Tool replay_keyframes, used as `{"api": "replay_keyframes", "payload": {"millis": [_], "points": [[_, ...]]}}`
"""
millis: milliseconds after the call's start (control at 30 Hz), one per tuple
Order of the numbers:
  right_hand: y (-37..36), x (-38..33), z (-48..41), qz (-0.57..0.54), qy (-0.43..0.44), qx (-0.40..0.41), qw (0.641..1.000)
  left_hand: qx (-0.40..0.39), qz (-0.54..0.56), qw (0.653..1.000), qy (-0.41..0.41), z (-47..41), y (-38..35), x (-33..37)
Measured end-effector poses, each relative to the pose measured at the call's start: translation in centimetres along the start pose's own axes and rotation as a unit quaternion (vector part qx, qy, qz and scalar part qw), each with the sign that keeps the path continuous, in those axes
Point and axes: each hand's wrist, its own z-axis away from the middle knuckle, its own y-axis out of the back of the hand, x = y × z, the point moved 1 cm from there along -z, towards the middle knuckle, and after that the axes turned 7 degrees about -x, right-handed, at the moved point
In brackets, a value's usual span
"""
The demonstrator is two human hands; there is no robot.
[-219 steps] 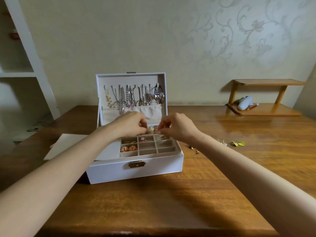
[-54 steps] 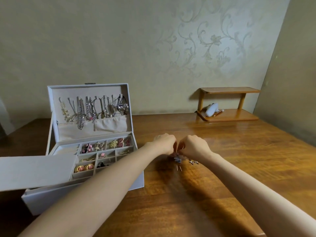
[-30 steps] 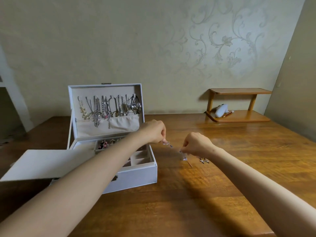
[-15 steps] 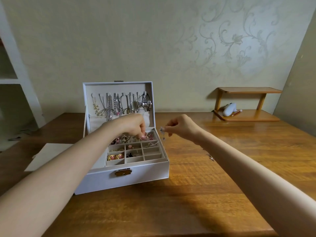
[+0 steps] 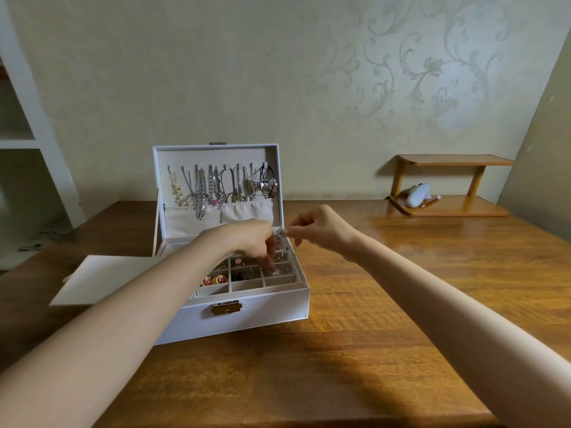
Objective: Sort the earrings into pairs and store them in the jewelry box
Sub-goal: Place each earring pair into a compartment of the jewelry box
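Now earring [image 5: 280, 233] in right hand [image 5: 321, 230] nearer jewelry box [image 5: 247, 318].

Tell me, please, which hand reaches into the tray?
The left hand: its fingertips dip into the jewelry box tray, while the right hand pinches an earring above.

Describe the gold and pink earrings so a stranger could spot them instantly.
Find the open white jewelry box on the wooden table. In its gridded tray, check the leftmost column, beside the left forearm. The gold earrings are round with pink centres, bigger and brighter than their neighbours.
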Motion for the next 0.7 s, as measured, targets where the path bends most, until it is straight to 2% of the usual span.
{"api": "replay_keyframes", "payload": {"millis": [200,400,600,700], "points": [[-0.1,-0.3,0.2,-0.002,0.014,-0.019,1.0,0.011,0.03,0.999,-0.007,-0.1,-0.1,-0.6],[-0.6,-0.6,0.1,-0.004,0.014,-0.03,0.999,0.13,0.054,0.99,-0.004,-0.3,0.6,-1.6],[-2.0,-0.6,-0.1,0.001,0.001,-0.056,0.998,0.108,0.112,0.986,-0.052,-0.3,0.2,-1.8],[-2.2,-0.5,-0.3,0.042,-0.012,-0.063,0.997,0.11,0.114,0.985,-0.063,-0.1,0.2,-1.9]]}}
